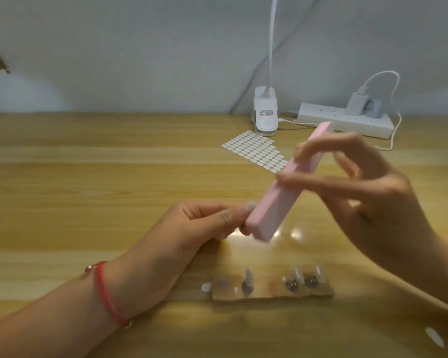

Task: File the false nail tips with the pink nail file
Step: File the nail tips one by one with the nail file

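Red cord bracelet (102,288) w/ small bead (89,268) behind L grip (192,226); forearms (49,321) bare.

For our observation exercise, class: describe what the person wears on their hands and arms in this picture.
The left hand and right hand are bare, without gloves or visible rings, and no sleeves show on the forearms. A thin red cord bracelet with a small metallic bead circles the left wrist; nothing shows on the right wrist.
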`<state>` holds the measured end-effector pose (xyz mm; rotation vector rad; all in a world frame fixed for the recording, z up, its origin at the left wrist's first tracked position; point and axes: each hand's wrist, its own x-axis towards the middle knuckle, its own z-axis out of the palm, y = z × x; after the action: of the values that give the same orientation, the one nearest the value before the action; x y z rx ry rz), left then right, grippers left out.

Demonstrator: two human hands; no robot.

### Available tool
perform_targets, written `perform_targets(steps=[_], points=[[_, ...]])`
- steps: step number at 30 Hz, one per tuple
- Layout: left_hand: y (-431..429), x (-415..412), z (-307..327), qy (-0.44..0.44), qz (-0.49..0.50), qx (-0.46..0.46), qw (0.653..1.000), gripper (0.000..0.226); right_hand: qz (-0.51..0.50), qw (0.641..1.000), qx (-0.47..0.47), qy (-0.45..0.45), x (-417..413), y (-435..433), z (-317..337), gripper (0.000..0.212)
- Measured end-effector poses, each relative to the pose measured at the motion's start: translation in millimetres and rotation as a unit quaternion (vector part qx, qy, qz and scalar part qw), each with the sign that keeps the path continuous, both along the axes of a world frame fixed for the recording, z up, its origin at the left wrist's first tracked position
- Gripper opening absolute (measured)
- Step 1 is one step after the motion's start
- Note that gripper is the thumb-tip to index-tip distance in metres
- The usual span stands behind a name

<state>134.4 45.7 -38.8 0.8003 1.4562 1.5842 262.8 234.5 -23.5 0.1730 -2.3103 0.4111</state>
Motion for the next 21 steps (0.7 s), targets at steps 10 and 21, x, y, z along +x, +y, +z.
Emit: perform_targets(steps=[10, 21], points=[[-1, 1, -1, 0.005, 0.01, -0.001, 1.0, 0.058, 0.002, 1.0, -0.005, -0.005, 1, -3, -1, 0.056], [-2, 3, 0, -0.02, -0.018, 0.003, 1.0, 0.055, 0.095, 0.993, 0.068, -0.017, 13, -33, -21, 0.03]])
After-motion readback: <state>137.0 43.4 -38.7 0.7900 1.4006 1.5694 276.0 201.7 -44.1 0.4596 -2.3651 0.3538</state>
